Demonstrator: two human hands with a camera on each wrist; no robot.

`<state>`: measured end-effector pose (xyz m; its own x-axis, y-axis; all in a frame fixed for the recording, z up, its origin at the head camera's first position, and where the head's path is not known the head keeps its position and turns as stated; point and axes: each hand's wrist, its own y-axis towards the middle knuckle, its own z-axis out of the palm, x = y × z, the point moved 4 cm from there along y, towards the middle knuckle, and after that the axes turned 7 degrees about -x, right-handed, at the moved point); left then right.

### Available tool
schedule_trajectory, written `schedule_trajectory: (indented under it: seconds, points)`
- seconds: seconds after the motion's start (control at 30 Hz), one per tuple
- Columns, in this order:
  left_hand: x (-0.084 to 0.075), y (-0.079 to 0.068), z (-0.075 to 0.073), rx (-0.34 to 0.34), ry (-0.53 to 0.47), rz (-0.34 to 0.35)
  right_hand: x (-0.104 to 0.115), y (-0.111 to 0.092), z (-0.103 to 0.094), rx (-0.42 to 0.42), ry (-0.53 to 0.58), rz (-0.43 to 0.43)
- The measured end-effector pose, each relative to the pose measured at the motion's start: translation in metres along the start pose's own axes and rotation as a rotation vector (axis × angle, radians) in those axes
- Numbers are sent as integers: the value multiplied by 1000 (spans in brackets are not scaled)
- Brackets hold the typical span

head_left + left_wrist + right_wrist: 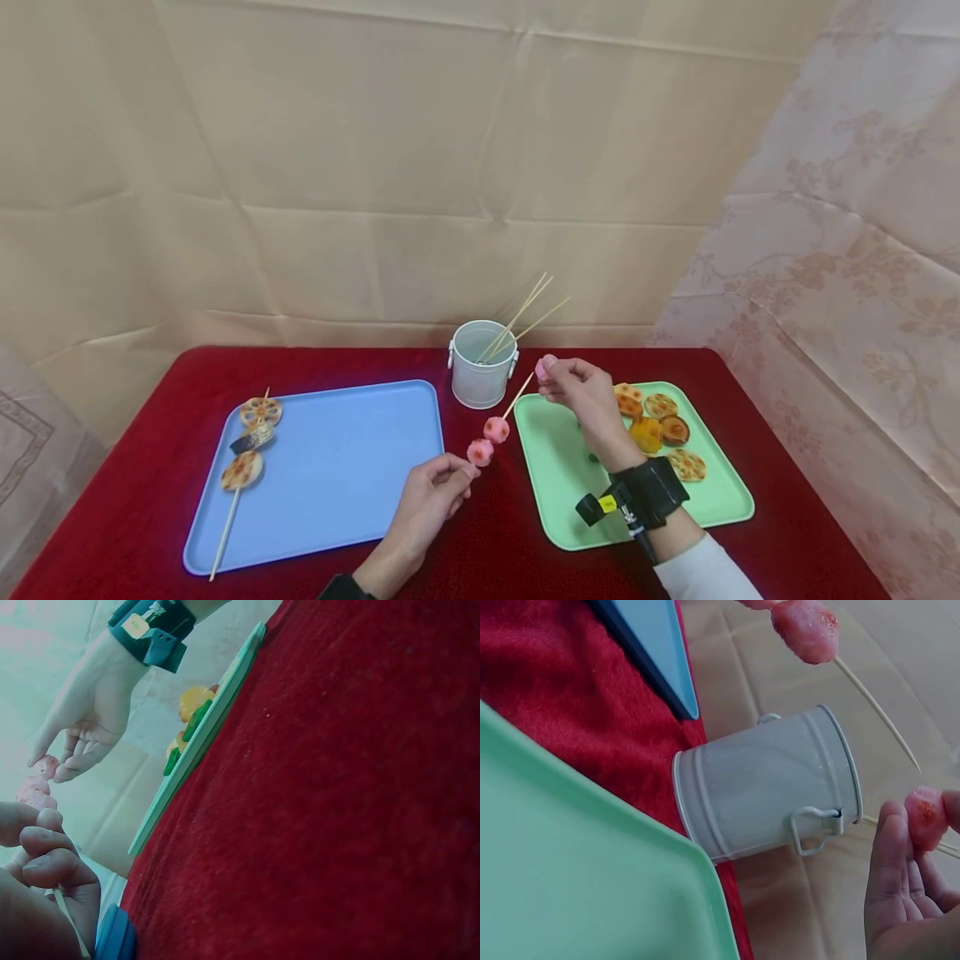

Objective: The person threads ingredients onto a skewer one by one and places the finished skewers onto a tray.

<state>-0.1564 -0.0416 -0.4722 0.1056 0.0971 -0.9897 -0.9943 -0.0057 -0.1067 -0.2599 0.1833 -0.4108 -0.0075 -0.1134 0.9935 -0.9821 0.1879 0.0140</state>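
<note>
My left hand [423, 510] pinches the lower end of a wooden skewer [519, 395], which slants up to the right. Two pink balls [496, 430] with browned spots are threaded on it, just above the fingers. Between thumb and fingers, my right hand [588, 407] holds a third pink ball [925, 816]. In the right wrist view, this ball is close to the skewer's bare pointed tip but apart from it. The skewer's lower end [69, 921] comes out below the left fingers in the left wrist view.
Behind the hands stands a white bucket [480, 388] with several bare sticks [525, 308]. At left, a blue tray [345, 475] bears a loaded skewer [227, 529]. A green tray [551, 500] at right holds lotus root slices [686, 465], a yellow piece [645, 434] and other food pieces, partly behind the right arm.
</note>
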Motion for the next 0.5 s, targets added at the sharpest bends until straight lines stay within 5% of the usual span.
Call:
schedule_trajectory:
  seconds: [0.5]
  points:
    - [2, -1, 3, 8, 35, -4, 4, -2, 5, -32, -18, -24]
